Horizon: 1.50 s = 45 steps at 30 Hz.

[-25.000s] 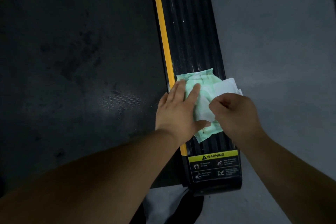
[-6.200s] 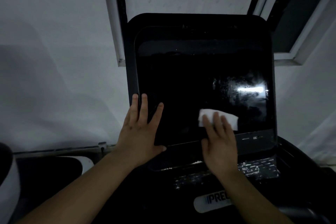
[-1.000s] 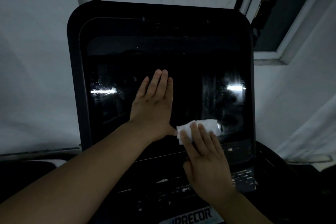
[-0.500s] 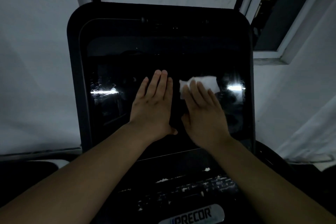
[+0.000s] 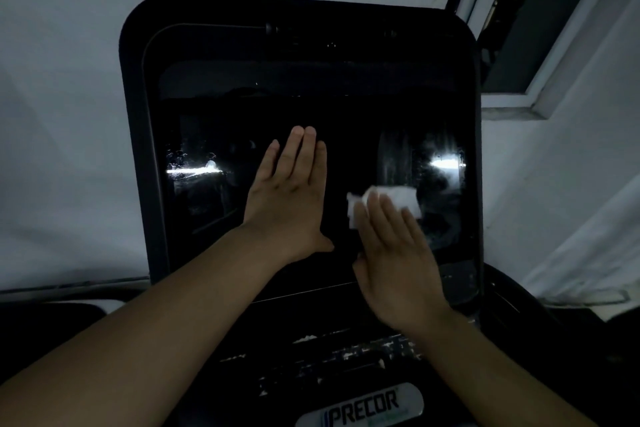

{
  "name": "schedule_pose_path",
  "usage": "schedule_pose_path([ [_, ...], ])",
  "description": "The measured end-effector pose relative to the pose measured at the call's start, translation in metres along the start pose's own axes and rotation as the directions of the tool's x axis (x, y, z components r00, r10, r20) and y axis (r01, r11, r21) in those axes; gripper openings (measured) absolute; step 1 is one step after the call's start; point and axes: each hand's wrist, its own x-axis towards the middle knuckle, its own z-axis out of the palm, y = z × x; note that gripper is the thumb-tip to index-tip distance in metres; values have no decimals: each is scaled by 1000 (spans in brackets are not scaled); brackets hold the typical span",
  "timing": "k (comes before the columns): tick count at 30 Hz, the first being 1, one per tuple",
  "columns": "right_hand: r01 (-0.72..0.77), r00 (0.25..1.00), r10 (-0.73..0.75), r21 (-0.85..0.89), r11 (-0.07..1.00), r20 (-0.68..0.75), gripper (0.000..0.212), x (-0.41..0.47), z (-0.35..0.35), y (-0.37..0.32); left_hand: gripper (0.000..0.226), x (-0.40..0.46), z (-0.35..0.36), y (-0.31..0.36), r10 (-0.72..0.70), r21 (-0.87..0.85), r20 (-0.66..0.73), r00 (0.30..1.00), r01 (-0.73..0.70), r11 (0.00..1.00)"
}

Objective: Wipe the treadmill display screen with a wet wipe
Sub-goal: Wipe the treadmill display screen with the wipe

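White wet wipe (image 5: 388, 199) sits low on the right of the display screen (image 5: 363, 121), flat fingers of the right hand (image 5: 394, 260) pressing it for full contact; left hand (image 5: 291, 194), open-palmed, likely steadies the panel.

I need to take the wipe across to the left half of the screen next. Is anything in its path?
Yes. The left hand lies flat on the display screen, directly left of the wet wipe under the right hand. It blocks the way toward the left side; the glass above it looks free.
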Motion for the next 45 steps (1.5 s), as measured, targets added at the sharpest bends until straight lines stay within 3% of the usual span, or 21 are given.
schedule_pose_path([
  [9, -46, 999, 45, -33, 998, -30, 79, 80, -32, 28, 143, -1, 0, 2, -9, -3, -14, 1000, 9, 1000],
  [18, -37, 999, 37, 17, 999, 9, 74, -24, 11, 10, 142, -1, 7, 6, -41, -11, -76, 996, 40, 999],
  [27, -36, 998, 35, 12, 999, 55, 74, -54, 18, 5, 121, 12, 4, 28, 27, 35, -135, 990, -22, 999],
  [32, -69, 998, 69, 39, 997, -6, 68, -10, 3, 22, 117, 15, 8, 29, 36, 61, -100, 994, -30, 998],
  [39, -78, 996, 77, -34, 996, -46, 77, 87, -35, 50, 115, 15, 3, 30, 22, 63, -70, 997, -17, 998],
  [45, -82, 996, 82, -9, 997, -41, 77, 80, -35, 49, 116, 14, 5, 29, 24, 44, -79, 997, -20, 999],
])
